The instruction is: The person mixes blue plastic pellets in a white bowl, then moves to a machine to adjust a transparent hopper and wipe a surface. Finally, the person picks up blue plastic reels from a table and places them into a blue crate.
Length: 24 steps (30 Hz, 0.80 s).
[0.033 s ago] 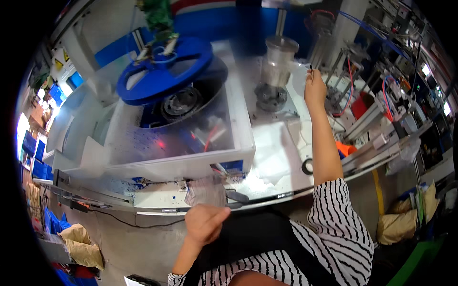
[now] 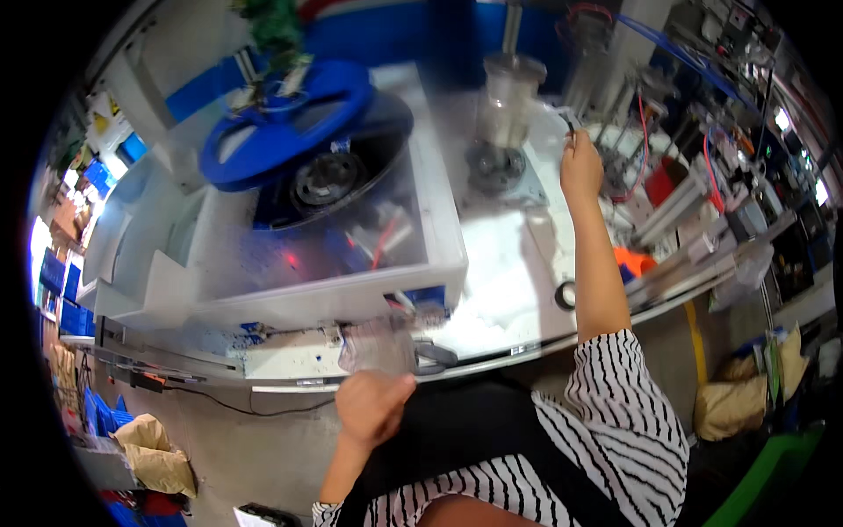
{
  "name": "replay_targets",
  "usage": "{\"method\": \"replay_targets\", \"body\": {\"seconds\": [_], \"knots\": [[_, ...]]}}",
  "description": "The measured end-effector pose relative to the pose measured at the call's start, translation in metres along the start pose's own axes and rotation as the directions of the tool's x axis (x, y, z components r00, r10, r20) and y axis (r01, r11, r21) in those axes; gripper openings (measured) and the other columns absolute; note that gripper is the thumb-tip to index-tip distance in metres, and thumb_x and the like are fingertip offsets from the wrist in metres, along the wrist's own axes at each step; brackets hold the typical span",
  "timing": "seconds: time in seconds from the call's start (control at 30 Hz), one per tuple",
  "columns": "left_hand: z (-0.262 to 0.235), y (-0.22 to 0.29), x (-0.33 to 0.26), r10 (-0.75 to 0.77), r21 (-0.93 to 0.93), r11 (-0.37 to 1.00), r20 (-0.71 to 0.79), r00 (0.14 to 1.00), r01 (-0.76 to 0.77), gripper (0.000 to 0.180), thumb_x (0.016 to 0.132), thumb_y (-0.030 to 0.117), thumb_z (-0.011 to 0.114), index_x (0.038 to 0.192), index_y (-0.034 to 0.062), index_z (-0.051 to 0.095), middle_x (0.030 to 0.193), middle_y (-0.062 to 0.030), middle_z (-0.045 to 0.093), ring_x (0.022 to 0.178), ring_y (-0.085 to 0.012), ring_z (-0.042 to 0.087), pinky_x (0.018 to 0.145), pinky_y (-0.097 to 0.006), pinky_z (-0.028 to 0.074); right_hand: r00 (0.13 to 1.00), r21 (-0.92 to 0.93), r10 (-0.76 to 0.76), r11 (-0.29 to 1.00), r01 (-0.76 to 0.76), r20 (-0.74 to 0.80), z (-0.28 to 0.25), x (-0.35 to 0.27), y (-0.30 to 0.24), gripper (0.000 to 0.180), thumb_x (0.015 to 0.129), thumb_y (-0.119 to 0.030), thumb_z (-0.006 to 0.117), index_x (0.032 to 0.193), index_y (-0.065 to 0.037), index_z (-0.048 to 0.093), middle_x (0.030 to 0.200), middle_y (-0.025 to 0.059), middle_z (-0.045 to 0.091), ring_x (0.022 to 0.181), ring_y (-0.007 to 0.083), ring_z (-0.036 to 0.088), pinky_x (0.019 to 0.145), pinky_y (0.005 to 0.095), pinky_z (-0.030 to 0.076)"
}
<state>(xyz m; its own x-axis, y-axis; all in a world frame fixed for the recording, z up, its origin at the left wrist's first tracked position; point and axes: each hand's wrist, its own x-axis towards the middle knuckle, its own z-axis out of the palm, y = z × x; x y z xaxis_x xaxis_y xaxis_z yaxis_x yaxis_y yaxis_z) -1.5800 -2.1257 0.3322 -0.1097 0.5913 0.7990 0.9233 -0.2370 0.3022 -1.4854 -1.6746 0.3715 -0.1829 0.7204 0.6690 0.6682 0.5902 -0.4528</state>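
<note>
My right hand [image 2: 581, 165] is stretched out over the white bench [image 2: 500, 299], to the right of a metal cylinder [image 2: 511, 97] on a round base. Its fingers are pinched together round a thin dark piece [image 2: 569, 119] whose kind is too small to tell. Low in front of my body, my left hand [image 2: 373, 407] is curled closed just short of the bench's front edge; whatever lies inside its fingers is hidden. Beyond it, a clear plastic bag [image 2: 378, 345] and a dark grey flat object [image 2: 435, 356] lie at that edge.
A white box-like machine [image 2: 329, 303] fills the left side, with a blue spoked wheel [image 2: 285, 132] above its dark round opening. At right stands a fixture with rods and red tubes [image 2: 645, 140]. A black ring-shaped roll [image 2: 566, 296] lies near my right forearm. Paper bags [image 2: 155, 452] rest at lower left.
The view has shifted a little, so the bench and machine sit slightly higher and further left. Both hands keep nearly the same pose.
</note>
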Motion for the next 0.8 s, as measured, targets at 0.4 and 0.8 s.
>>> {"method": "replay_targets", "body": {"seconds": [0.4, 0.8], "knots": [[0.028, -0.012, 0.019, -0.053, -0.215, 0.971, 0.235, 0.971, 0.105, 0.043, 0.066, -0.008, 0.063, 0.106, 0.0040, 0.066, 0.082, -0.0089, 0.064, 0.068, -0.0268, 0.059, 0.061, -0.036, 0.046, 0.998, 0.120, -0.012, 0.993, 0.020, -0.068, 0.036, -0.143, 0.176, 0.064, 0.075, -0.010, 0.067, 0.132, 0.005, 0.041, 0.116, 0.0251, 0.054, 0.106, 0.0434, 0.054, 0.092, 0.0462, 0.045], [0.208, -0.025, 0.055, -0.056, -0.039, 0.994, 0.634, 0.772, 0.104, 0.035, 0.072, 0.016, 0.073, 0.100, 0.0030, 0.057, 0.098, -0.0146, 0.053, 0.095, -0.0332, 0.052, 0.084, -0.041, 0.045, 0.887, -0.650, 0.199, 0.748, 0.137, 0.416, -0.030, -0.106, 0.103, 0.026, 0.084, -0.023, 0.060, 0.103, -0.008, 0.068, 0.112, 0.0109, 0.060, 0.108, 0.0332, 0.055, 0.089, 0.0486, 0.044]]}}
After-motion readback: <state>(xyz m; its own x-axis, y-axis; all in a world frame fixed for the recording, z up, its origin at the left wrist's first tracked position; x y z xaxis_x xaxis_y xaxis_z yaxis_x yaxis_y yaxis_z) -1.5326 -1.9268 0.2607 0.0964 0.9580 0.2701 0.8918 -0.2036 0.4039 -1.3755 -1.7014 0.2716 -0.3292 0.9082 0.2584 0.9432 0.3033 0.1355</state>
